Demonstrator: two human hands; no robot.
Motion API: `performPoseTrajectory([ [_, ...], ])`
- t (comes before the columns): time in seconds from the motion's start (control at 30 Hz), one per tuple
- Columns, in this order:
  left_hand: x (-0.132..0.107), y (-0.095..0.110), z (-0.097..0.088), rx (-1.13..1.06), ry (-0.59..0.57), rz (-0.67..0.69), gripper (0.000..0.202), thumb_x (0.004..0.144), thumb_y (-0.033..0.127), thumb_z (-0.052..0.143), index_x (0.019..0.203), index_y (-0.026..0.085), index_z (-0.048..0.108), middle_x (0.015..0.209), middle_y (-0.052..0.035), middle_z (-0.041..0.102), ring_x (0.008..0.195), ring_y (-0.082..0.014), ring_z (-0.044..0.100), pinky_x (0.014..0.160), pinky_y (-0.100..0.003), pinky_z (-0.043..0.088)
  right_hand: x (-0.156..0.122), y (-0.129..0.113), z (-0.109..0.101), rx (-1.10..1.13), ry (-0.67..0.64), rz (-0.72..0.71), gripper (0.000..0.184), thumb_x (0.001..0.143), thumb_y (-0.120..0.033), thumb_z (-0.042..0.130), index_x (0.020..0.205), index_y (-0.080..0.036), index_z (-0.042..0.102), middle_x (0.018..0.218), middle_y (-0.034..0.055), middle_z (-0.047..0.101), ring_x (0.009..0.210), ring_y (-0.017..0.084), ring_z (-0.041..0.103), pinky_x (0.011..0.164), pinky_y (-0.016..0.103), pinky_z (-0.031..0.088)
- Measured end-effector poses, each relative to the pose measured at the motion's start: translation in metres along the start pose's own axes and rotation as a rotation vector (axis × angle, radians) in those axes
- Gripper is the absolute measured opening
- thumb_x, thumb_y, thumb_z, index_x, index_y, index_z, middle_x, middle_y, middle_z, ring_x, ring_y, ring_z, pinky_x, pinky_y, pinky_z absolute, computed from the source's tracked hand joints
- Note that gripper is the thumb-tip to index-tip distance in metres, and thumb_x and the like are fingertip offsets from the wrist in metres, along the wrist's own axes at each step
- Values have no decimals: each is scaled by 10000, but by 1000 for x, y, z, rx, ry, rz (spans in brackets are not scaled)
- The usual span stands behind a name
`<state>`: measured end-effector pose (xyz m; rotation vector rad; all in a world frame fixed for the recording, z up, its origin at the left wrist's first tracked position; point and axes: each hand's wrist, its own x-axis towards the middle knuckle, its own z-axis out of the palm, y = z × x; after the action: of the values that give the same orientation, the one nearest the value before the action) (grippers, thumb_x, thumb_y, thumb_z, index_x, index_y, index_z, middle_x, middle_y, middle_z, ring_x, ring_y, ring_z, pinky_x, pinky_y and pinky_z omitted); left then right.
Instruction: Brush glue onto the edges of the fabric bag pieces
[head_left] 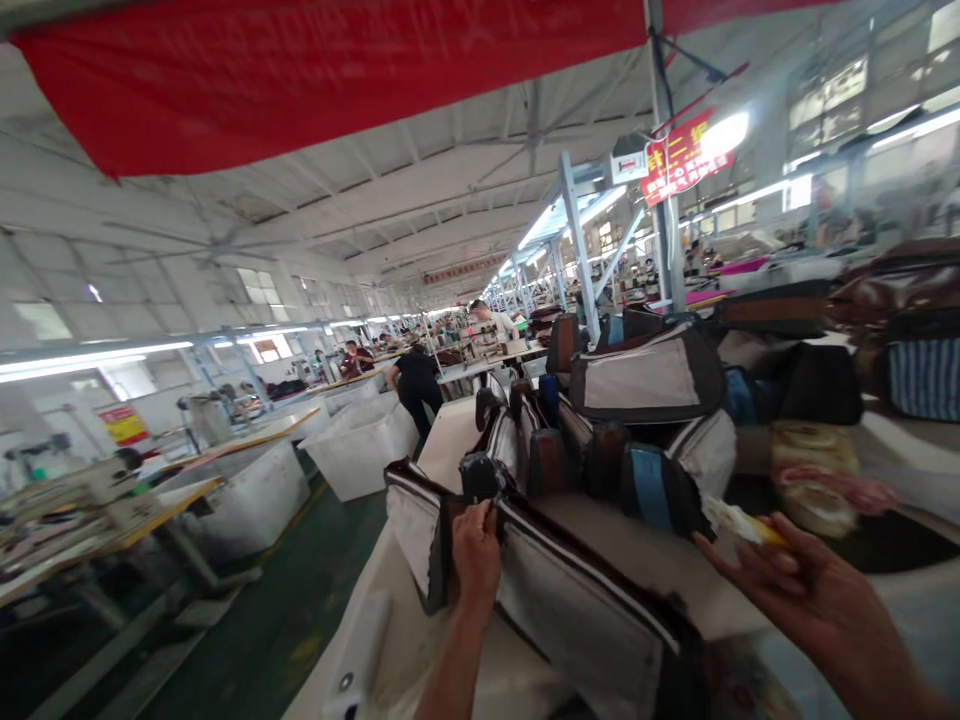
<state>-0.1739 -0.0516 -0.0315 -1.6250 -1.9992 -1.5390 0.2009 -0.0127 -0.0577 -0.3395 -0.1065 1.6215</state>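
My left hand is closed on the end of a long grey fabric bag piece with dark edging and a zip strip, lying on the work table. My right hand grips a brush with a yellow handle and pale, clotted bristles. The brush tip is close to a dark bag piece with a blue stripe. Another grey bag piece stands just left of my left hand. Right of the brush is a stained glue tub with a reddish cloth-like band round it.
More bag pieces, including a large grey one, are piled across the back of the table. White bins stand beyond the green aisle. A person in dark clothes bends near them. A red banner hangs overhead.
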Motion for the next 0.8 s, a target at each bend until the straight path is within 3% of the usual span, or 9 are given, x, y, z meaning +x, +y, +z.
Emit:
performPoseTrajectory([
  [0.13,0,-11,6,63,47,-23,281,897,363,525,1044,186,686,1025,-125,673,1026,-292,591,955,-463,442,-9,19,7,8,-43,148,251,831,-170,661,667,-217,477,494,-114,386,383,71,360,973,685,474],
  [0.27,-21,-4,18,57,104,-70,458,937,450,456,1276,148,510,1222,-169,543,1215,-299,491,1046,-480,385,-18,38,18,29,-103,227,268,856,-225,667,659,-195,487,480,-119,405,396,51,331,1002,618,463],
  [0.37,-67,19,24,5,35,1,527,954,547,376,1259,131,482,1255,-188,507,1267,-291,463,1074,-477,378,-19,48,20,6,-113,223,275,852,-260,682,669,-196,486,473,-126,404,396,48,320,996,597,466],
  [0.47,-121,53,27,-59,-175,225,792,834,782,375,1260,128,513,1363,-207,483,1366,-330,399,1118,-493,357,-17,54,20,-23,-117,200,309,844,-280,689,656,-201,457,479,-124,412,401,51,328,994,586,466],
  [0.53,-145,75,31,-3,-258,375,1065,707,875,440,1408,74,390,1479,-267,365,1442,-408,260,1143,-577,291,-16,57,21,-23,-119,190,321,845,-281,688,652,-203,444,482,-123,413,404,53,333,998,578,466],
  [0.6,-158,92,37,94,-268,418,1214,652,852,560,1495,39,245,1528,-297,283,1464,-452,162,1143,-629,245,-15,60,22,-12,-121,190,298,854,-283,679,669,-205,459,481,-124,413,406,55,331,994,575,470],
  [0.7,-159,105,45,131,-255,381,992,782,616,659,1500,55,268,1514,-267,331,1452,-418,215,1138,-593,282,-16,63,25,-3,-101,193,258,867,-280,659,694,-205,482,477,-120,416,404,60,325,974,574,488],
  [0.8,-151,110,44,-40,-323,283,525,921,357,553,1379,112,481,1332,-204,518,1284,-317,471,1045,-479,425,-17,59,28,-11,-83,183,276,853,-269,674,675,-205,473,466,-120,406,393,56,313,969,550,501],
])
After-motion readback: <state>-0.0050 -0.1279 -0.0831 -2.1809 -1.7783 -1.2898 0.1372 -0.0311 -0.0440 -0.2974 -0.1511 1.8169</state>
